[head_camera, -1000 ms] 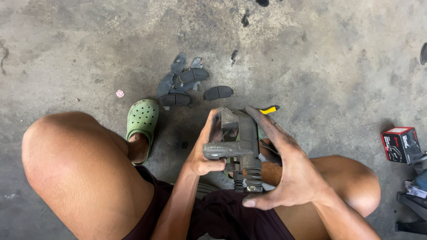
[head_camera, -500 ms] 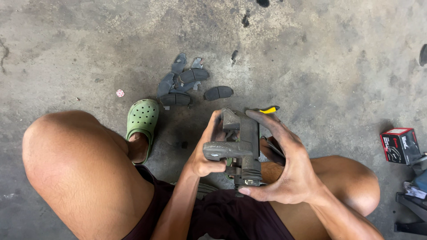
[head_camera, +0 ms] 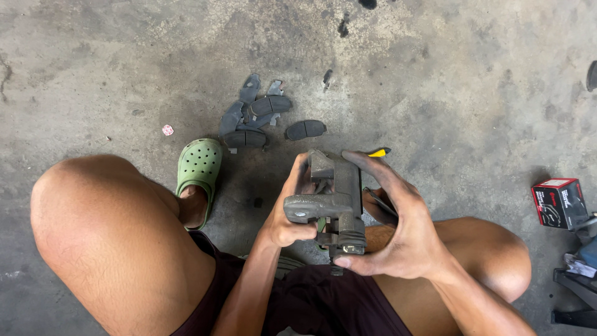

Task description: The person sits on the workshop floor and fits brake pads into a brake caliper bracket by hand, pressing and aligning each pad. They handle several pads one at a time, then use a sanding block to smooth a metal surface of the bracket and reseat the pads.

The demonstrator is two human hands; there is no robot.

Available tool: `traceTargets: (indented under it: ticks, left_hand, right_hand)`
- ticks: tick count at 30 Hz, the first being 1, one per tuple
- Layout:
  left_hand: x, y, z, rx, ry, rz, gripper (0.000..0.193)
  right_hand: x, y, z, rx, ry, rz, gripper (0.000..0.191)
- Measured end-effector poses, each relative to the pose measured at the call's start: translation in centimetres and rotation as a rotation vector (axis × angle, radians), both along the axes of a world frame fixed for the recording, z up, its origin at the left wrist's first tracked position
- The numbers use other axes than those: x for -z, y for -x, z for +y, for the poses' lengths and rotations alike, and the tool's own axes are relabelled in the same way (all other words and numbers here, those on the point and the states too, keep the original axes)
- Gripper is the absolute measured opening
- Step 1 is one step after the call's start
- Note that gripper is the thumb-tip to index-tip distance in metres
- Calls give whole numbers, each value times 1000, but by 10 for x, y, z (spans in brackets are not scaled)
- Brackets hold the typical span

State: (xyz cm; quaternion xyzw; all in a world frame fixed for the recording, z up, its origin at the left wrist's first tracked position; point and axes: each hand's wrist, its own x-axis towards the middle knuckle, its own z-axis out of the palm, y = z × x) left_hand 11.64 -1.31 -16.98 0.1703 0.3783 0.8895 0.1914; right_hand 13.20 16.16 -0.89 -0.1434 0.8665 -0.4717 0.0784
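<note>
Stained concrete floor [head_camera: 448, 81] lies under a squatting person. Both hands grip one grey cast-metal brake caliper [head_camera: 333, 202] above the lap: left hand [head_camera: 287, 214] clenched on its arm, right hand [head_camera: 398, 227] wrapped around its body. Worn dark brake pads [head_camera: 252, 115] pile beside one green clog [head_camera: 198, 165]; one small box [head_camera: 558, 202] sits rightward.

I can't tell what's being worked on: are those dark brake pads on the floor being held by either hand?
No, the brake pads lie loose on the concrete floor, while both hands grip the grey brake caliper.
</note>
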Motion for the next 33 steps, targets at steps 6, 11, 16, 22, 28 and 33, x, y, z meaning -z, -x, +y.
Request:
traceTargets:
  ticks: [6,11,16,22,28,33]
  left_hand:
    - [15,-4,12,-125,-108,-151,105]
    - [19,1,7,-258,-395,-253,82]
    - [0,7,-9,-349,-609,-223,76]
    - [-15,8,-15,-388,-625,-198,90]
    - [-9,6,-11,-369,-643,-169,84]
    - [-10,8,-11,-364,-641,-170,88]
  right_hand:
    - [-4,9,25,6,143,-225,127]
    - [-4,4,35,-54,77,-189,118]
    - [18,-12,20,-152,-307,-253,139]
    - [47,-27,13,-129,-172,-284,138]
    - [59,-36,12,-60,-128,-205,131]
    - [54,-35,11,-29,-67,-270,124]
